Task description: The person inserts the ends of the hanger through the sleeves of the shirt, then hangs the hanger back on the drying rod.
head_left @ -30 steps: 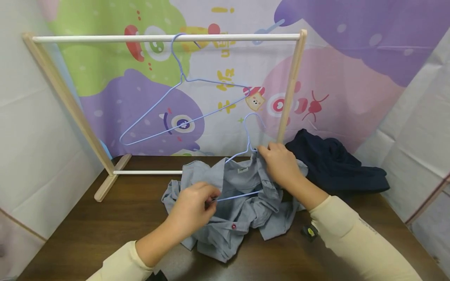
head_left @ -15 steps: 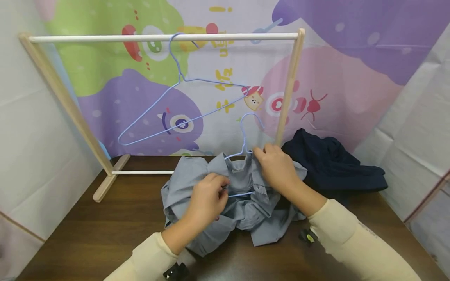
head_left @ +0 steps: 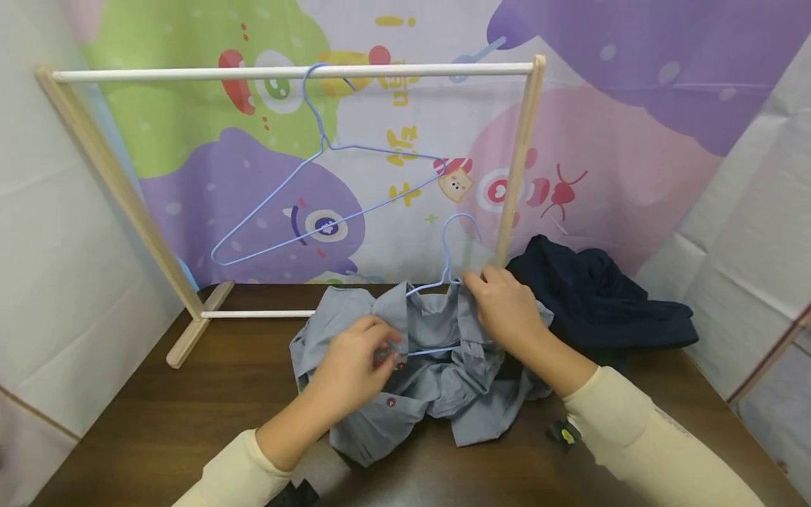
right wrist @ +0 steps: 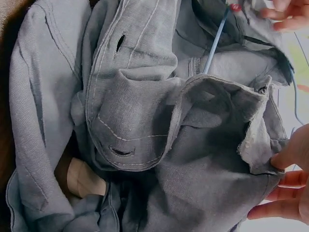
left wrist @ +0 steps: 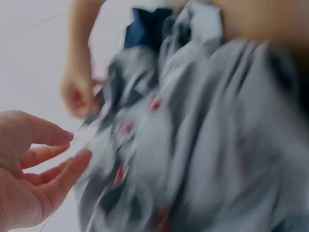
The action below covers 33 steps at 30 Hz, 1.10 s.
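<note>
A grey shirt [head_left: 380, 429] with red buttons lies bunched on the table, a blue wire hanger [head_left: 445, 260] partly inside it. The hanger's hook rises out of the collar, and its bottom bar [head_left: 434, 351] shows in the neck opening. My right hand [head_left: 507, 306] pinches the shirt's collar beside the hook; in the right wrist view the thumb and fingers [right wrist: 289, 181] grip its edge. At the shirt's left front is my left hand [head_left: 355, 359]. In the left wrist view its thumb and fingers [left wrist: 58, 137] are parted, with no cloth between them.
Behind the shirt stands a rack with wooden posts [head_left: 120, 186] and a white top rail [head_left: 190, 74]. A bare blue hanger [head_left: 279, 190] hangs from that rail. Dark navy clothing [head_left: 595, 303] is heaped at the right, near the rack's right post [head_left: 522, 151].
My left hand has moved right with the shirt's left front, then back left, its fingers loosening. The shirt's left side is spread further over the hanger. The right hand keeps its collar grip.
</note>
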Available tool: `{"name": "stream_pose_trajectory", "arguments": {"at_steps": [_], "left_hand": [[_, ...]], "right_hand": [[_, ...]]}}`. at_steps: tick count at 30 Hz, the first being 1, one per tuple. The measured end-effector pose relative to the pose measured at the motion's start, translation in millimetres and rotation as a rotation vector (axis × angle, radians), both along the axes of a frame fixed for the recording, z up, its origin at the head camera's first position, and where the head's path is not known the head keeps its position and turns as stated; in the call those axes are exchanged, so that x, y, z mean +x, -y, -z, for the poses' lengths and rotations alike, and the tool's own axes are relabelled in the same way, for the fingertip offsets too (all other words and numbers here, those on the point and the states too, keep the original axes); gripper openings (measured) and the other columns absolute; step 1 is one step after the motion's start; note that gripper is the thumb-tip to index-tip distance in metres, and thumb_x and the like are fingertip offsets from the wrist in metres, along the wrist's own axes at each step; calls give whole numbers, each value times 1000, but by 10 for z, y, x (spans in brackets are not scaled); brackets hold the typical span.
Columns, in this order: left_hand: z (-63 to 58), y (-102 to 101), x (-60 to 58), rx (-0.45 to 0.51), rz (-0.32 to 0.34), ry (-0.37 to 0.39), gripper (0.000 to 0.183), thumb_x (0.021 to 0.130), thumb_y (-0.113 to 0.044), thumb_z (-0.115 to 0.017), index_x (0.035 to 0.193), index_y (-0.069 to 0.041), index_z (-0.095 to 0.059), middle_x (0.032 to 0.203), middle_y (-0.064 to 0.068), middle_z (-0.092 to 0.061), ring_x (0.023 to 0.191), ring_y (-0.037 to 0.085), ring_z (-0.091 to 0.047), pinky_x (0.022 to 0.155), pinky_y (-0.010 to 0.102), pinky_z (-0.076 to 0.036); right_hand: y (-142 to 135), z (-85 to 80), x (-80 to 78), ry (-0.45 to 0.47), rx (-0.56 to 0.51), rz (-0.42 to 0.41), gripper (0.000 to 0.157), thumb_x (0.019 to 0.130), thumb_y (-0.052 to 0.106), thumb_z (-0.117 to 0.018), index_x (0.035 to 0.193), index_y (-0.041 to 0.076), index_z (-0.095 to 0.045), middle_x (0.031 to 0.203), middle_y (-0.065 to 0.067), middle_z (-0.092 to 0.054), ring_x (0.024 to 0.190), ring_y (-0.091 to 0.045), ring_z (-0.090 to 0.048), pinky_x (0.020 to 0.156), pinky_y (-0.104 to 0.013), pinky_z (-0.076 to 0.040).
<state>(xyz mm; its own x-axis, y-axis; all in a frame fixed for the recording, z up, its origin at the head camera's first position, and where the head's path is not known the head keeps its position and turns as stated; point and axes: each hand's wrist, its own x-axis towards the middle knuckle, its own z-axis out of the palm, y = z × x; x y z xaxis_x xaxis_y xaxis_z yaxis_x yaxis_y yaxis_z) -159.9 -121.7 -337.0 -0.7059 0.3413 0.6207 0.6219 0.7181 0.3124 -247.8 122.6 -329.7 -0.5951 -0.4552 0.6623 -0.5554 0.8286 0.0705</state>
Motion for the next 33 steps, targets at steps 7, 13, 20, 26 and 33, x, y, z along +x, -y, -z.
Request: {"name": "stream_pose_trajectory", "arguments": {"at_steps": [7,13,20,26,33], "left_hand": [[-255,516,-70,26,20,49,20,77,2,-78,94,-5,-71,103,5,-63,87,21,-64,73,33,-55],[-243,872,-68,-37,-98,152,32,73,-5,-84,101,-5,-70,104,10,-64,87,24,-61,73,40,-51],[-108,1004,-21,13,-105,291,18,75,1,-78,92,-3,-71,84,2,-70,73,14,-67,63,30,-54],[-144,994,21,30,-134,180,14,75,4,-75,84,-6,-74,74,-3,-68,64,8,-62,58,26,-52],[-261,899,107,49,-173,-24,19,70,8,-74,77,-10,-73,72,-5,-64,60,7,-59,55,25,-49]], "right_hand": [[-22,7,6,12,-20,-5,22,84,-1,-67,104,9,-67,76,-10,-53,70,-34,-56,42,-48,-45],[-21,4,3,19,-27,0,22,85,1,-67,105,10,-67,77,-10,-54,71,-34,-56,41,-48,-45],[-36,10,-15,19,-20,17,24,85,0,-67,107,11,-68,79,-11,-55,74,-34,-57,42,-49,-46],[-20,43,-41,-55,11,22,18,86,-2,-66,101,7,-62,76,-13,-50,68,-35,-53,37,-47,-43],[26,124,-90,-147,48,47,8,89,-3,-61,96,0,-57,76,-18,-50,65,-37,-52,36,-47,-45]]}}
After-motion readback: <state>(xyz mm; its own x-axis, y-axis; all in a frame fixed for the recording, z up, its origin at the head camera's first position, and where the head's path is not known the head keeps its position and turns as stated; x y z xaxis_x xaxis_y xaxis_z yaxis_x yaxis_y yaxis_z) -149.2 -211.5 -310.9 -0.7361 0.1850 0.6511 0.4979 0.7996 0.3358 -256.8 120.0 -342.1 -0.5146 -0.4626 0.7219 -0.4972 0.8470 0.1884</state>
